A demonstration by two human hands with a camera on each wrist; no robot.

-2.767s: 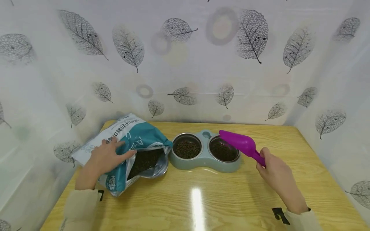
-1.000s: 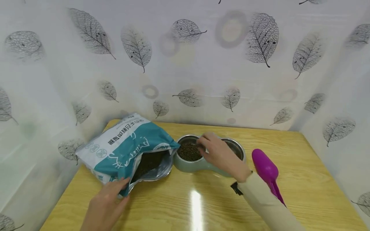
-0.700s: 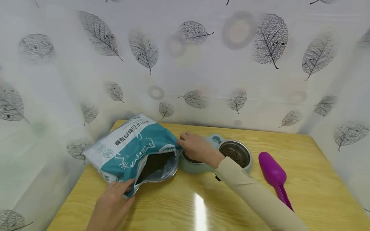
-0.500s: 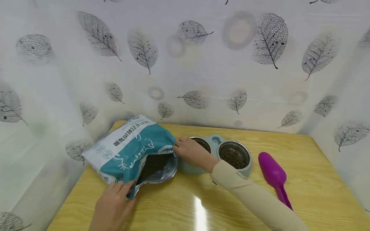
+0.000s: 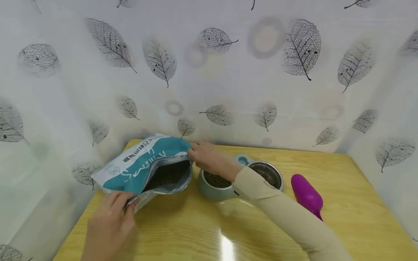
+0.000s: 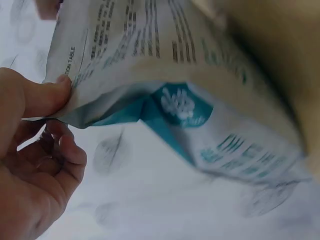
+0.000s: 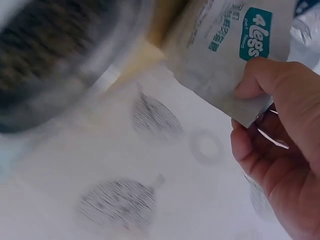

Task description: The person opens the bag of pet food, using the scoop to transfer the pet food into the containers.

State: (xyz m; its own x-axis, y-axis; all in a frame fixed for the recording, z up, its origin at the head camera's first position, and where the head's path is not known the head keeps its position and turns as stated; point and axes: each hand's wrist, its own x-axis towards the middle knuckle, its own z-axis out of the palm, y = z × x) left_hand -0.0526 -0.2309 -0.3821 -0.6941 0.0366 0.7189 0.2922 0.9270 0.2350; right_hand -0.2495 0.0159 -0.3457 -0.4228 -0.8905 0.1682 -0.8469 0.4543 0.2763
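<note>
A teal and white pet food bag lies tilted at the table's left, its mouth gaping toward me with dark kibble inside. My left hand pinches the near corner of the mouth; in the left wrist view, the thumb presses on the bag's printed side. At the far corner, my right hand grips the bag edge, and the right wrist view shows thumb and fingers clamped on that corner. Beneath my right forearm sits a pale blue-green double bowl with kibble in both steel dishes, partly hidden by the sleeve.
A purple scoop lies on the wooden table right of the bowls, its handle partly covered by the right sleeve. A leaf-patterned curtain rises behind the table and along both sides.
The right hand has laid down the purple scoop and moved left to the bag's far corner. Both hands now hold the mouth, and its front edge has risen off the table.
</note>
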